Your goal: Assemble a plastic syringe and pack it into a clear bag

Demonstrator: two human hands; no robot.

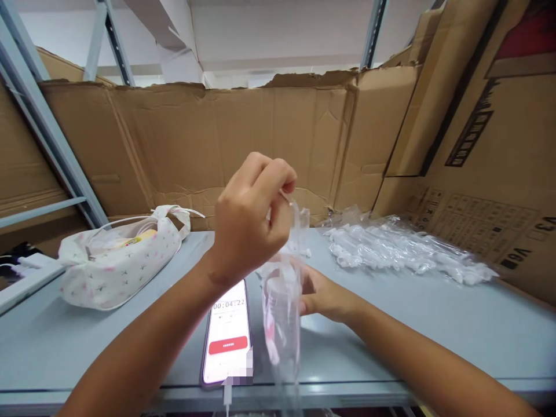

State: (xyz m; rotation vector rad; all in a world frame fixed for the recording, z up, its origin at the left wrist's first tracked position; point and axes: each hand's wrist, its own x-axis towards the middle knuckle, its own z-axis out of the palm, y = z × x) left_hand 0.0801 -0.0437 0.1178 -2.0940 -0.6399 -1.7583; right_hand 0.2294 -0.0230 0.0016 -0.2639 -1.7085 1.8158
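My left hand (256, 211) is raised at the middle, its fingers closed in a pinch on the upper end of a clear plastic bag (282, 324). The bag hangs down toward the table's front edge, with a clear, bottle-like shape and a pink patch showing through it. Against the bag's right side is my right hand (321, 292), thumb and fingers bent around it; its fingertips are partly hidden behind the plastic. Small white pieces (304, 252) lie behind the bag, blurred. Just left of the bag, a phone (228, 341) lies face up with a timer on its screen.
Clear-wrapped white items (391, 246) lie in a pile at the back right. A white patterned cloth pouch (117, 266) rests at the left, near a white power strip (30, 281). Cardboard (243, 127) walls the grey table (434, 324). A cable (227, 399) runs from the phone over the front edge.
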